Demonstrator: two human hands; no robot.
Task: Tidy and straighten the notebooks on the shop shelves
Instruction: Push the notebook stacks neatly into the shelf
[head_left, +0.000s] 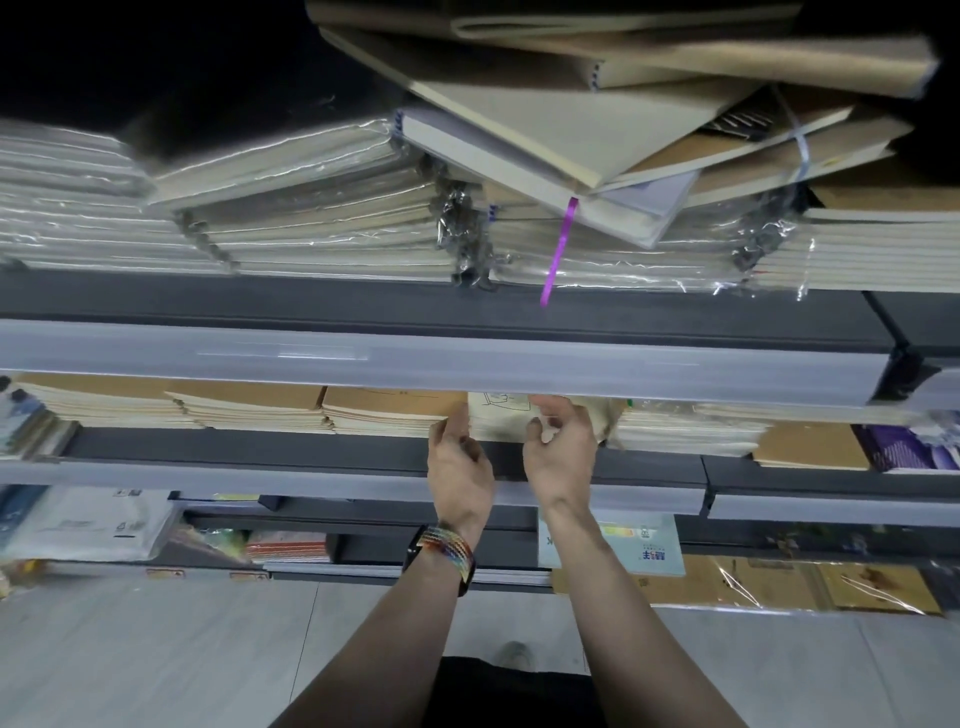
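Head view: my left grip (460, 457) curls its fingers on the left edge of the pale notebook stack (498, 422), and my right grip (558, 449) curls on its front right. The stack lies on the middle shelf (260, 447), between both grips, just beside brown-covered stacks (395, 410). The upper shelf (260, 301) carries wrapped piles (311, 218).

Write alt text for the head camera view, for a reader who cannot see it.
The left hand and the right hand grip a pale stack of notebooks on the middle shelf, beside brown stacks. On the upper shelf, a messy pile of notebooks lies tilted on wrapped stacks, and a purple ribbon hangs down.
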